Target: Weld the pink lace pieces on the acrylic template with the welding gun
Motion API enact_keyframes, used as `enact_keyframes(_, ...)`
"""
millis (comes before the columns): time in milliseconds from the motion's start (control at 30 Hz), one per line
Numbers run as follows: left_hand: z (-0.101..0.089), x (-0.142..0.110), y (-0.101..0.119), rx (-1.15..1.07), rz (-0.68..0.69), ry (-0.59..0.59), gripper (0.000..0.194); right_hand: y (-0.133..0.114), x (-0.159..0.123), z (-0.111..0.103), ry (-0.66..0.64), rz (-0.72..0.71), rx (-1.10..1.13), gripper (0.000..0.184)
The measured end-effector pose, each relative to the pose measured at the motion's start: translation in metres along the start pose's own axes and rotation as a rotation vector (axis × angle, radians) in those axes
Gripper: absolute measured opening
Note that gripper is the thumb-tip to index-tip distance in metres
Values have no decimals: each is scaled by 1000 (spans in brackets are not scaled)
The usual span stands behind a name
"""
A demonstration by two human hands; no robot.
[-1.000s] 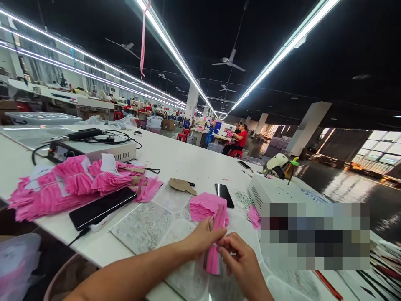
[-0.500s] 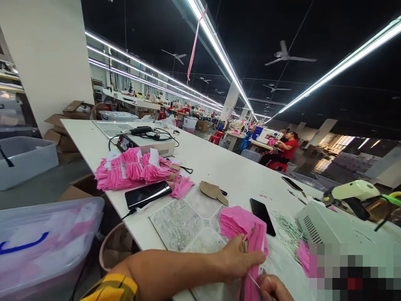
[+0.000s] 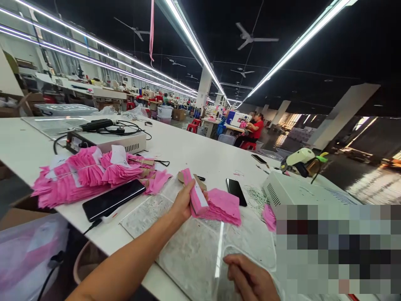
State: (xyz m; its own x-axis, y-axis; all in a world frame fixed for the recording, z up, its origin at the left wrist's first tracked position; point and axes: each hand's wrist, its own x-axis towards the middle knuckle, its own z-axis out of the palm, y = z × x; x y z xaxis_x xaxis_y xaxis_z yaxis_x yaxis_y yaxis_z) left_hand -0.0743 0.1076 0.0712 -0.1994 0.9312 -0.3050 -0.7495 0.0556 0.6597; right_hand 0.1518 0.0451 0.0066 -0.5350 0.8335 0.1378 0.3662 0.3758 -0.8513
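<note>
My left hand (image 3: 182, 202) is wrapped round a bundle of pink fabric pieces (image 3: 198, 199), with a white paper slip along its side. The bundle is tilted above the clear sheet (image 3: 194, 238) on the table. Its lower end hides part of a stack of pink fabric pieces (image 3: 222, 205). Lower down, near the front of the sheet, my right hand (image 3: 249, 276) is closed, its fingers curled and pressed together. I cannot make out whether anything is between them. A brown pattern piece (image 3: 181, 177) lies partly hidden behind the bundle.
Several tied pink bundles (image 3: 90, 169) lie at left beside a black phone (image 3: 114, 200) and a grey box with a corded tool (image 3: 100, 125). Another phone (image 3: 236, 192), pale string (image 3: 257, 196) and a pale green machine (image 3: 291, 188) are rightward. A person in red (image 3: 257, 127) sits farther off.
My left hand has moved forward and left with the bundle, turning it so the white slip shows. My right hand has come away from the bundle. The camera view has swung right.
</note>
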Motion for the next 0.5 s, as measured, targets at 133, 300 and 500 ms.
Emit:
enact_keyframes(133, 6, -18, -24, 98, -191, -124, 24, -1, 25, -47, 225, 115, -141, 37)
enact_keyframes(300, 1, -29, -52, 280, -401, -283, 30, 17, 61, -96, 455, 266, -349, 28)
enact_keyframes(500, -7, -30, -61, 323, -425, -352, 50, 43, 117, -122, 467, 376, -414, 31)
